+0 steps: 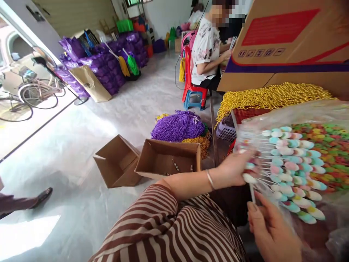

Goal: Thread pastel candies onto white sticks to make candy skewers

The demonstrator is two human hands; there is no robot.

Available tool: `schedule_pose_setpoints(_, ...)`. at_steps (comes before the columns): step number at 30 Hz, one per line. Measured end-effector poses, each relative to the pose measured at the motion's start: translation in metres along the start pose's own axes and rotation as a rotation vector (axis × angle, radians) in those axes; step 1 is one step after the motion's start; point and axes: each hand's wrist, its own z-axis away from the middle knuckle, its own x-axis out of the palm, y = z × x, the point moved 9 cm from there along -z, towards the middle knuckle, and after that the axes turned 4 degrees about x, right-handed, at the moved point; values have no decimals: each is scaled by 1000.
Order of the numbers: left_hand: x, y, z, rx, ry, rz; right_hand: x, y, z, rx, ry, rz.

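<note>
Many white sticks with pastel egg-shaped tips (291, 166), blue, pink and cream, lie in overlapping rows on clear plastic at the right. My right hand (272, 227) pinches the white stem of one egg-tipped stick (253, 193) between thumb and forefinger, its tip upward. My left hand (238, 167), with a bangle at the wrist, is closed around egg-tipped sticks at the left end of the rows. Its fingers are blurred and partly hidden. Under the plastic lies a mass of small green, orange and red pieces (327, 153).
Two open cardboard boxes, a left one (116, 163) and a right one (155, 156), stand on the floor. Behind them is a purple bead bundle (177, 125). Yellow bead strands (272, 96) lie beneath a large carton (286, 36). A person (205, 54) sits on a red chair.
</note>
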Motion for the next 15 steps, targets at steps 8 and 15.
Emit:
schedule_pose_setpoints(8, -157, 235, 121, 606, 614, 64, 38, 12, -24, -45, -190, 53)
schedule_pose_setpoints(15, -208, 255, 174, 776, 756, 127, 52, 2, -28, -121, -227, 2)
